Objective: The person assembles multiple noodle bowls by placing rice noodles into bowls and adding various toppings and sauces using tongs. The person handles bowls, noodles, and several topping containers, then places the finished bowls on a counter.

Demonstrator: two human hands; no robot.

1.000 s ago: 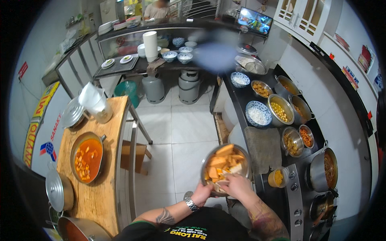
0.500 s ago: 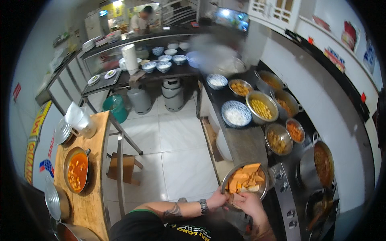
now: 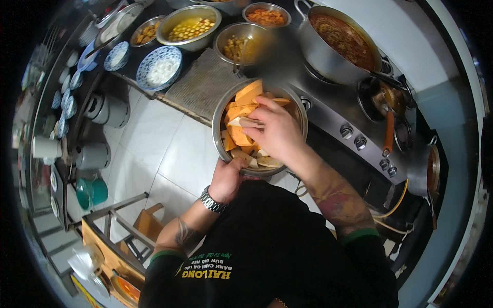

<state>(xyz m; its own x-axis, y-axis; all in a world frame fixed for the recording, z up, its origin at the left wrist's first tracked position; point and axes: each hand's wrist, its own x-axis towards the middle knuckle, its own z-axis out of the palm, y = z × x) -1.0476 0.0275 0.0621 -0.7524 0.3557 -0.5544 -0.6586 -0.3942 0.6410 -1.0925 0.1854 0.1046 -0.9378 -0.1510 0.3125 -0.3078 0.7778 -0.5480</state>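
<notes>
A round metal bowl is held in front of my body, filled with thick orange chunks that look like sweet potato or pumpkin, and with paler pieces near its close side. My left hand, with a watch on its wrist, grips the bowl's near left rim; the fingers under it are partly hidden. Reaching in over the right side, my right hand has thumb and fingers closed on a pale vegetable piece on top of the orange chunks.
A steel stove with knobs runs along the right, carrying a big pot of red broth and a small pan. Food bowls and a blue-patterned bowl line the counter ahead. A wooden table stands lower left.
My view has tilted down and turned right toward the stove. My right hand has gone from the bowl's near edge into the bowl, onto the pieces. My left hand still holds the rim.
</notes>
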